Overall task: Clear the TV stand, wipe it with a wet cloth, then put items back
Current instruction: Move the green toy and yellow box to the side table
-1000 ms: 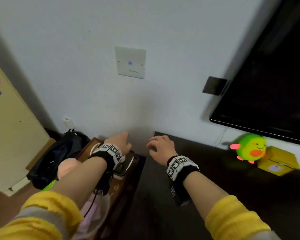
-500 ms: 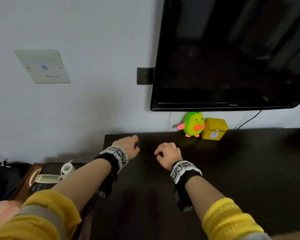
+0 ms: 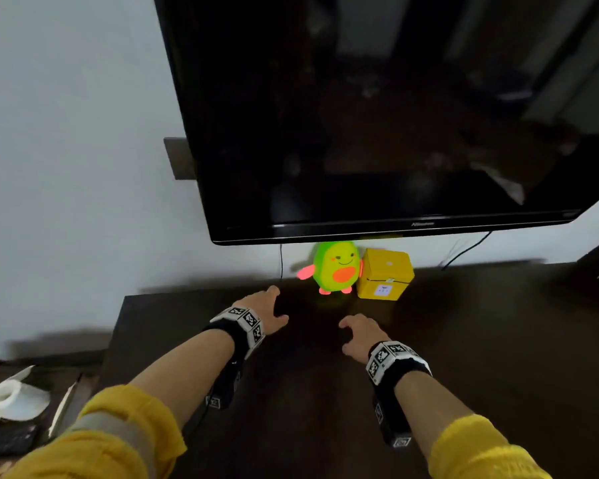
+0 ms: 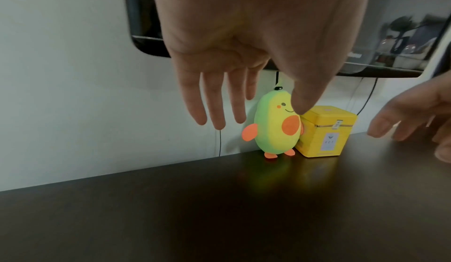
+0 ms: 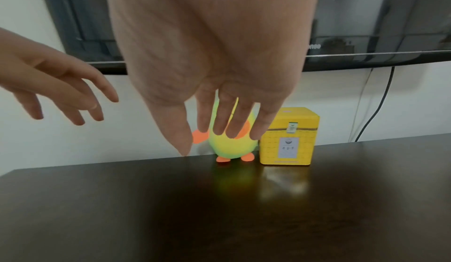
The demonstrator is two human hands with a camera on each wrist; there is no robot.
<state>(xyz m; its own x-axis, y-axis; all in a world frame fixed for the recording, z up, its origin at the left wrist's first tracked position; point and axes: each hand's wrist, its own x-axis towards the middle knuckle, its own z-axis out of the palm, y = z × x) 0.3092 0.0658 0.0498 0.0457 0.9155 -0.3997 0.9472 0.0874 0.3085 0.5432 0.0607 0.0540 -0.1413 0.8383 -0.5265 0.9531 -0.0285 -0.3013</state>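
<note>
Clearing step, not begun: your left hand (image 3: 261, 311) and right hand (image 3: 360, 335) hover spread, empty, near avocado toy (image 3: 336, 266) touching yellow box (image 3: 384, 274) (back of TV stand (image 3: 498, 340)). Next, grip each.

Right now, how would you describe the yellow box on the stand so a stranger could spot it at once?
Find the black TV on the wall; below its bottom edge, at the back of the dark stand, two small things stand side by side. The box is the right one: a plain yellow cube with a white label, unlike the green avocado toy touching its left side.
</note>
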